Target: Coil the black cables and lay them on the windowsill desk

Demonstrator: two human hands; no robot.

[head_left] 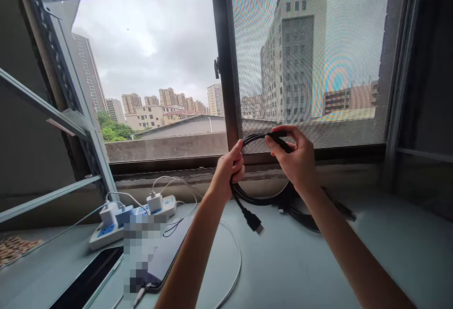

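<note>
A black cable (264, 200), coiled into a loop, is held up in front of the window by both hands. My left hand (229, 170) is closed around the left side of the coil. One end hangs below it, with a black HDMI-like plug (253, 221) and metal tip. My right hand (295, 155) pinches the upper right of the coil between thumb and fingers, where a black end piece lies along the fingers. Behind the right forearm, another bundle of black cable (304, 217) rests on the table, partly hidden by the arm.
At left on the pale table (283, 271) lies a white power strip (106, 238) with chargers and white cords. A phone (88, 278) and a grey flat device (173, 247) sit nearer. A metal frame (78, 87) stands left of the window (230, 87).
</note>
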